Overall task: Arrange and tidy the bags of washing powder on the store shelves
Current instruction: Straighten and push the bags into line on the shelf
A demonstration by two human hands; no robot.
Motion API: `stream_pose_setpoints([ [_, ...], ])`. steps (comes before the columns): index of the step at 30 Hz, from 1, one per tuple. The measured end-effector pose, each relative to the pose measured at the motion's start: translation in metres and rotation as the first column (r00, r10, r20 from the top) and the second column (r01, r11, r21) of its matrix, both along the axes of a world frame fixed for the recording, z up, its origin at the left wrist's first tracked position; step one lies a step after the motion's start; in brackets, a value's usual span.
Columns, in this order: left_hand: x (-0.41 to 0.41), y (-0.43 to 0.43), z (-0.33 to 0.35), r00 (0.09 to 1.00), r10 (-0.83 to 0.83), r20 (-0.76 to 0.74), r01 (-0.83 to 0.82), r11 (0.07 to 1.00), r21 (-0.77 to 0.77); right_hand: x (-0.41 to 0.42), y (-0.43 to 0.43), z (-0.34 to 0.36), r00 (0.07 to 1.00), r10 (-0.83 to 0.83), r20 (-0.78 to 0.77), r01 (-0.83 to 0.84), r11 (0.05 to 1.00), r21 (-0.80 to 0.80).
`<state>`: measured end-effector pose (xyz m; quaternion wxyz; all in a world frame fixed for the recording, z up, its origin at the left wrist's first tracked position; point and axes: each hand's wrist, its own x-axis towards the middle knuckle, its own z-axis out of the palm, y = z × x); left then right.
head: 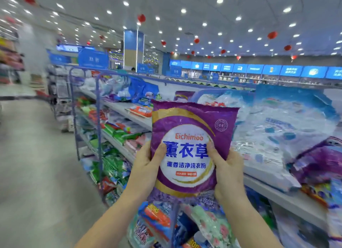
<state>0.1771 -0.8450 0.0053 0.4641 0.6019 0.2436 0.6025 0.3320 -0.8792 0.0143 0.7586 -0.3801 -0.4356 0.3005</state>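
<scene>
- A person is holding up a purple plastic bag of washing powder with a round white label and blue lettering. The bag is facing the camera upright and is not resting on anything.
- The left hand is gripping the bag's left edge, its thumb pressing on the front beside the blue lettering and its other fingers wrapping out of sight behind.
- The right hand is gripping the right edge in the same way, thumb on the front, remaining fingers hidden behind the bag.
- Behind the purple bag and to its right, large blue-and-white plastic bags are slumping against one another on the pale grey top shelf, leaning rather than standing in a row.
- Further right of the purple bag, a second purple bag is lying tilted near the shelf front, well apart from the one in hand.
- Behind and left of the purple bag, a flat orange-and-white bag is lying down on the same shelf.
- Below and left of the purple bag, green and red bags are lying in loose stacks on the lower shelves.
- Judging from this, the tidying is looking far from finished. One bag is in hand and waiting for a place, while the top shelf is looking jumbled, with like bags scattered.
- What is left seems to be setting this bag beside its match and straightening the leaning ones.
</scene>
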Motion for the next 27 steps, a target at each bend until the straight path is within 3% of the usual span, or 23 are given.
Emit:
stream_pose_setpoints([
  [5,-0.076,0.084,-0.01,0.992,0.117,-0.037,-0.117,0.993,0.005,-0.076,0.091,-0.012,1.0,0.008,0.02,-0.008,0.999,-0.034],
  [12,-0.126,0.193,-0.017,0.995,0.056,-0.082,-0.064,0.993,-0.1,-0.12,0.189,-0.014,0.989,-0.026,0.143,0.037,0.997,-0.075],
  [21,-0.092,0.334,-0.008,0.991,-0.082,-0.109,0.065,0.986,-0.152,-0.095,0.312,-0.008,0.976,-0.187,0.112,0.19,0.982,-0.022],
  [27,-0.045,0.442,-0.018,0.96,-0.278,0.026,0.276,0.929,-0.246,-0.059,0.387,0.005,0.949,-0.3,0.096,0.296,0.954,0.058],
])
